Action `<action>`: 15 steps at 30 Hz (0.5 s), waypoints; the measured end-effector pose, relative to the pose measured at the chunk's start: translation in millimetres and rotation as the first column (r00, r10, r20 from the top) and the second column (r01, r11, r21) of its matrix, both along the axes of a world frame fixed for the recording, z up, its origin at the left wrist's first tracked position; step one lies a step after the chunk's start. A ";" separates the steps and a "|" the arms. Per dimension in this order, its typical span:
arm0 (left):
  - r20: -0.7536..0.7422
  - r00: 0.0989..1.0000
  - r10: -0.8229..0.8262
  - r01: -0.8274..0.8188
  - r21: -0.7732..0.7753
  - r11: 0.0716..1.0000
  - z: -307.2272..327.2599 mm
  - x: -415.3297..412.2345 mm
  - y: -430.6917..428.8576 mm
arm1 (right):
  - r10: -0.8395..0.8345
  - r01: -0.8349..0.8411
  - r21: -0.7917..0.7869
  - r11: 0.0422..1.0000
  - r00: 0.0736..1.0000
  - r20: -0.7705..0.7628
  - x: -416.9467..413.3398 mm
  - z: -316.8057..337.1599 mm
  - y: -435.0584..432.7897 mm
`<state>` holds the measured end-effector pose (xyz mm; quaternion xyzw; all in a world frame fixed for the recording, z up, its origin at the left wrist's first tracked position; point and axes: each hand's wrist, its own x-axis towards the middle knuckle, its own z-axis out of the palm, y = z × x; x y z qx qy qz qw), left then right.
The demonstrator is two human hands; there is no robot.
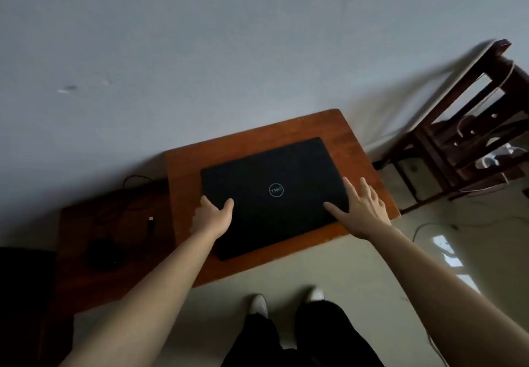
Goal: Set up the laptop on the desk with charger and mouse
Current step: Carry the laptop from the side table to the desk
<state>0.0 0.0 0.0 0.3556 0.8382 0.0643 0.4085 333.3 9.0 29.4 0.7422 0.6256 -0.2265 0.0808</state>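
Matt black laptop [272,195], reddish wooden desk [357,149]

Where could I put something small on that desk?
Widest bare wood is the desk corner right of the laptop, beyond the right hand. Thin strips run along the laptop's far and near edges. The left side is crowded by the left hand.

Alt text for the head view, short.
A closed black laptop lies on a small wooden desk; the left hand grips its left edge and the right hand rests flat on its right side. A cable lies on a darker table beside it.
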 end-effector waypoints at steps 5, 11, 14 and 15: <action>-0.072 0.974 0.213 -0.214 -0.010 0.977 -24.9 17.7 11.5 | -0.079 0.070 -0.115 0.991 0.994 -0.078 13.0 -35.2 51.0; -0.081 0.882 0.464 -0.462 0.049 0.886 -45.3 36.4 16.8 | -0.171 0.165 -0.063 0.984 0.978 -0.118 -7.5 -62.0 92.3; -0.072 0.771 0.632 -0.633 0.013 0.774 -55.4 46.4 35.9 | -0.214 0.209 -0.055 0.976 0.970 -0.116 -17.1 -71.0 104.3; -0.096 0.755 0.648 -0.650 0.012 0.759 -58.0 47.3 40.3 | -0.233 0.227 -0.059 0.972 0.964 -0.131 -20.5 -72.1 106.9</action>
